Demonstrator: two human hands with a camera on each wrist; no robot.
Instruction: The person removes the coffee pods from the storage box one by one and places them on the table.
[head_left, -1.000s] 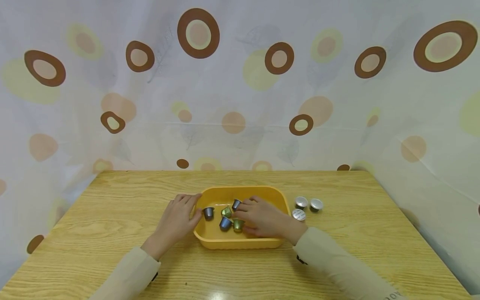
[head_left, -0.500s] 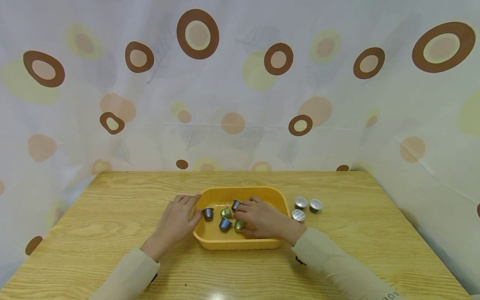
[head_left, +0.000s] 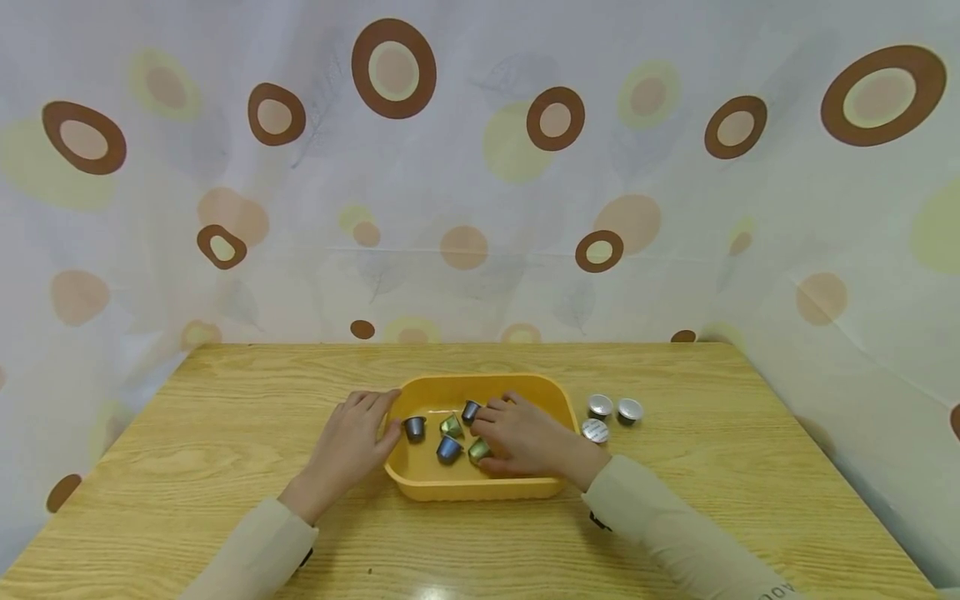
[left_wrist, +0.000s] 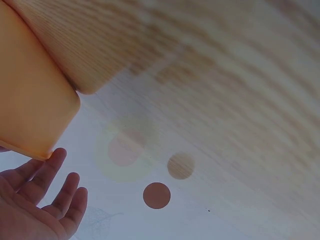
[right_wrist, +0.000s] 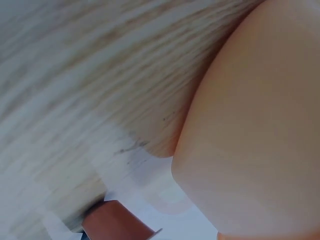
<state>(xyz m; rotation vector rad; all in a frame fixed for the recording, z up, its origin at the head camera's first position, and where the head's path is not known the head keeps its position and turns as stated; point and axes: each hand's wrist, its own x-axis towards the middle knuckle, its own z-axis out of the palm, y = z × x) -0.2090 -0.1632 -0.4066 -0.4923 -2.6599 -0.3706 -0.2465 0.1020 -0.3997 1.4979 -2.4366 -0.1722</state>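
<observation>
A yellow plastic tray [head_left: 480, 489] stands on the table with several coffee capsules in it. My left hand [head_left: 356, 435] holds its left rim, thumb at the inner side; in the left wrist view the fingers [left_wrist: 59, 155] meet the rim's corner. My right hand [head_left: 528, 437] reaches into the tray with curled fingers and grips a green coffee capsule [head_left: 477, 452], partly covered by the hand. Left of it lie a blue capsule [head_left: 449, 450] and another green capsule [head_left: 451, 426]. A dark grey capsule [head_left: 415, 428] is near my left thumb, and a smaller-looking dark one [head_left: 470, 411] lies farther back.
Right of the tray, three capsules stand foil side up on the wooden table [head_left: 712, 467]: one at the back [head_left: 600, 405], one at the right [head_left: 629, 410] and one nearer [head_left: 596, 430]. A brown capsule [right_wrist: 117, 220] shows in the right wrist view. Patterned cloth [head_left: 465, 183] hangs behind.
The green capsule at my right hand has tipped and shifted slightly right, and the right fingers have drawn in a little. My left hand stays at the rim.
</observation>
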